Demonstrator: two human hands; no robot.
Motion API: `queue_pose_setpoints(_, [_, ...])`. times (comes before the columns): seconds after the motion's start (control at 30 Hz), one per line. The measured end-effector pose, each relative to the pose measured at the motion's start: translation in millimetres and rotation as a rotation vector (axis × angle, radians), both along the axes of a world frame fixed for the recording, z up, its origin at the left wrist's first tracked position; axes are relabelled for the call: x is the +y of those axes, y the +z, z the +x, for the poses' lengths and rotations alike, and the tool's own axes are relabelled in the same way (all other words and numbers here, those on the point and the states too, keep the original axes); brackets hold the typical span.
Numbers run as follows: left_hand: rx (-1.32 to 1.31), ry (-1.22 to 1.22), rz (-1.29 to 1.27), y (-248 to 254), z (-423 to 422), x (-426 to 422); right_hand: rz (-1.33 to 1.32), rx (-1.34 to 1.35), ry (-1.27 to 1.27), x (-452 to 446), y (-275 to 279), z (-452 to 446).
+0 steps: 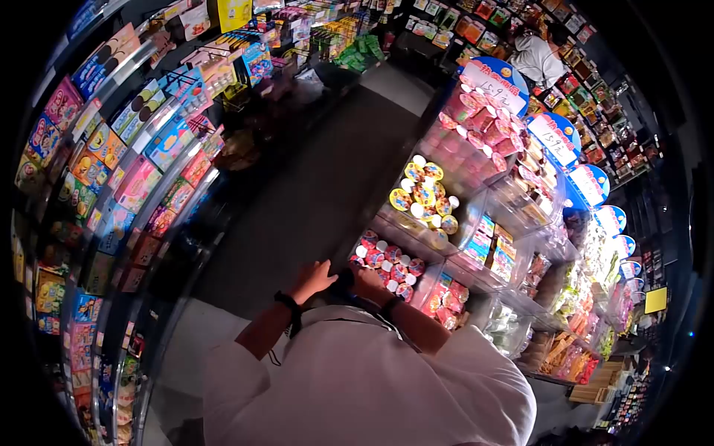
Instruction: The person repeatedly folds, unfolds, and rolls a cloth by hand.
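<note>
In front of my body, at the lower middle of the head view, my left hand [315,281] is closed with its fingers curled, a dark band round its wrist. Close on its right, my right hand [367,285] is closed too, and its fingers are partly hidden. Between them sits a small dark object [343,279], too dim to name. Just beyond my right hand a clear bin holds small cups with red and white lids [387,262]. Beside it is a bin of red packets [446,299].
Shelves of colourful snack boxes [137,182] curve along the left. A dark aisle floor [297,178] runs ahead. On the right stands a tiered candy display with yellow-lidded cups [424,195] and blue price signs [554,137]. A person in white [537,61] is at the far shelves.
</note>
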State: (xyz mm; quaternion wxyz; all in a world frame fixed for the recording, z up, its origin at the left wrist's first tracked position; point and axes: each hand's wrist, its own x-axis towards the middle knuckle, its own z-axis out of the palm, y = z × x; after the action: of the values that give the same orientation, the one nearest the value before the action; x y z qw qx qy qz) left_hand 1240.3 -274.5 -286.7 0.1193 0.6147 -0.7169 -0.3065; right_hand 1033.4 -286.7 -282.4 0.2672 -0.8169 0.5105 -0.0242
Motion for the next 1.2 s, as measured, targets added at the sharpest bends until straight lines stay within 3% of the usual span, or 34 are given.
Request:
queue_pose_setpoints(0.1, [0.045, 0.022, 0.055, -42.7, -13.1, -10.7, 0.009, -0.078, -0.053, 15.2, -15.7, -6.4])
queue_pose_setpoints(0.17, [0.112, 0.031, 0.311, -70.4, -24.3, -16.6, -0.012, -0.088, -0.064, 30.7, -21.2, -8.9])
queue_pose_setpoints(0.23, [0.074, 0.101, 0.301, -65.9, -38.4, -0.5, 0.095, 0.070, -0.149, 40.1, -22.0, -15.5])
queue_pose_setpoints(0.3, [0.100, 0.137, 0.465, -99.2, -36.9, 5.5, 0.034, -0.192, -0.160, 35.3, -50.4, -28.9])
queue_pose_setpoints(0.37, [0.101, 0.160, 0.638, -35.9, -32.3, -1.9, 0.010, -0.304, -0.283, 26.3, -47.9, -23.1])
queue_pose_setpoints(0.4, [0.076, 0.200, 0.565, -27.5, -29.3, -3.2, 0.002, -0.318, -0.280, 14.2, -45.1, -16.0])
queue_pose_setpoints(0.5, [0.376, 0.316, 0.422, -37.2, -15.0, -16.7, -0.168, -0.560, -0.443, -17.2, -35.3, -1.6])
queue_pose_setpoints(0.6, [0.183, 0.259, -0.146, -24.7, -23.2, -42.4, -0.204, -0.569, -0.550, -45.6, -16.9, 0.6])
queue_pose_setpoints(0.63, [0.166, 0.227, -0.223, -23.4, -32.3, -45.6, -0.185, -0.539, -0.572, -45.3, -20.8, -0.8])
queue_pose_setpoints(0.67, [-0.015, 0.280, -0.132, -30.0, -42.0, -45.6, -0.042, -0.499, -0.621, -43.1, -23.6, -1.6])
queue_pose_setpoints(0.7, [0.050, 0.322, -0.165, -27.6, -51.5, -44.4, -0.166, -0.519, -0.583, -38.3, -34.2, -3.7])
queue_pose_setpoints(0.73, [0.023, 0.348, 0.181, -20.5, -55.2, -46.9, 0.013, -0.417, -0.564, -28.2, -41.4, -9.2])
queue_pose_setpoints(0.77, [0.012, 0.319, 0.242, -81.1, -42.1, -53.0, 0.162, -0.329, -0.543, -30.9, -28.9, -12.3])
queue_pose_setpoints(0.8, [-0.055, 0.504, 0.171, -136.3, -37.2, -54.0, 0.160, -0.406, -0.521, -27.8, -16.0, -15.0])
queue_pose_setpoints(0.83, [-0.115, 0.453, 0.020, -131.4, -34.6, -47.0, 0.182, -0.472, -0.495, -17.9, -7.6, -13.0])
queue_pose_setpoints(0.87, [-0.076, 0.443, 0.325, -101.2, -32.4, -46.6, 0.179, -0.496, -0.513, -16.5, -4.8, -8.3])
queue_pose_setpoints(0.9, [-0.091, 0.427, 0.324, -97.4, -28.6, -51.6, 0.259, -0.424, -0.469, -15.7, -8.9, -6.9])
queue_pose_setpoints(0.93, [0.008, 0.466, 0.360, -98.0, -26.7, -47.5, 0.349, -0.340, -0.421, -8.3, -16.2, -8.7])
queue_pose_setpoints(1.03, [0.317, 0.473, 0.438, -100.5, -17.9, -54.2, 0.278, -0.423, -0.258, -19.0, -47.0, -17.1])
queue_pose_setpoints(1.07, [0.451, 0.506, 0.448, -87.2, -27.9, -58.4, 0.322, -0.264, -0.291, -25.5, -26.0, -19.8])
queue_pose_setpoints(1.1, [0.582, 0.534, 0.456, -72.7, -38.8, -65.3, 0.211, -0.286, -0.384, -27.0, -30.8, -18.8])
queue_pose_setpoints(1.2, [0.586, 0.564, 0.225, -80.0, -63.9, -104.8, 0.256, -0.349, -0.572, -51.7, -6.8, -27.6])
